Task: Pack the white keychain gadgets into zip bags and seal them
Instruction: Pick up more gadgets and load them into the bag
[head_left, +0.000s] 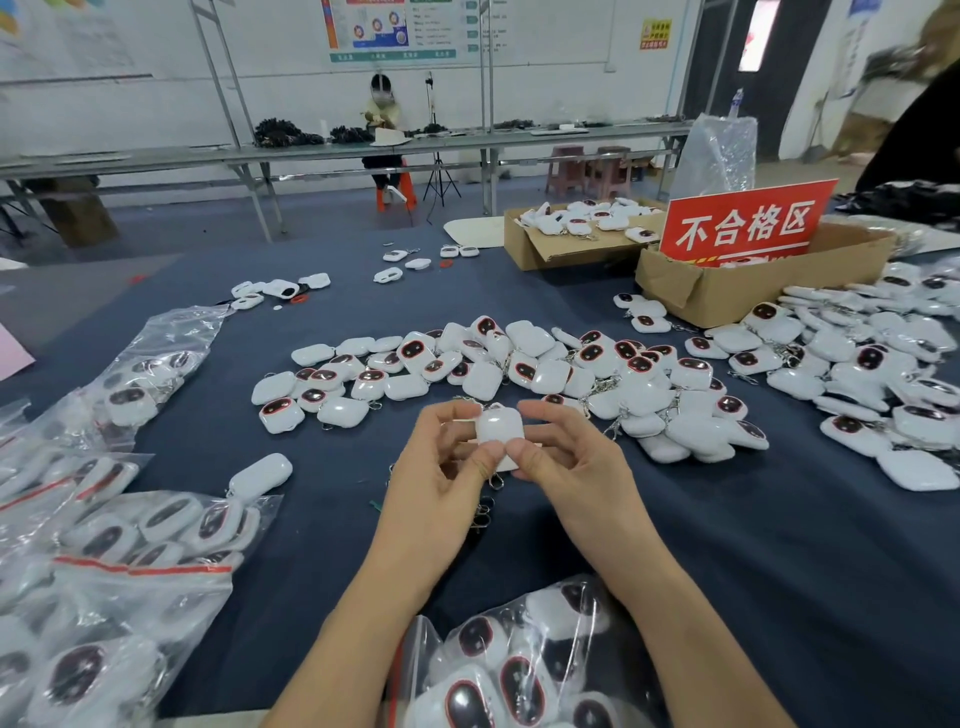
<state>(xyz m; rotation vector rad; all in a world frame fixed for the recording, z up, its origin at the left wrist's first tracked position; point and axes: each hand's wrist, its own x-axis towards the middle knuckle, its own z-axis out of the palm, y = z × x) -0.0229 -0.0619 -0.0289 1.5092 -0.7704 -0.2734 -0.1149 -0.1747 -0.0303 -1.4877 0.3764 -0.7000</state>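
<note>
My left hand (447, 467) and my right hand (561, 457) together pinch one white keychain gadget (497, 425) above the dark blue table, its plain back towards me. Metal key rings (483, 512) dangle below my hands. A big loose pile of white gadgets (519, 369) with dark red-rimmed screens lies just beyond my hands. A clear zip bag (514, 670) holding several gadgets sits near the front edge between my forearms. More filled zip bags (130, 561) with red seal strips lie at the left.
A further heap of gadgets (872, 374) covers the right side. Two cardboard boxes (571, 244) (753, 291) stand at the back right, one with a red sign (748, 223). A single gadget (260, 475) lies left of my hands. A person sits at a far bench (311, 150).
</note>
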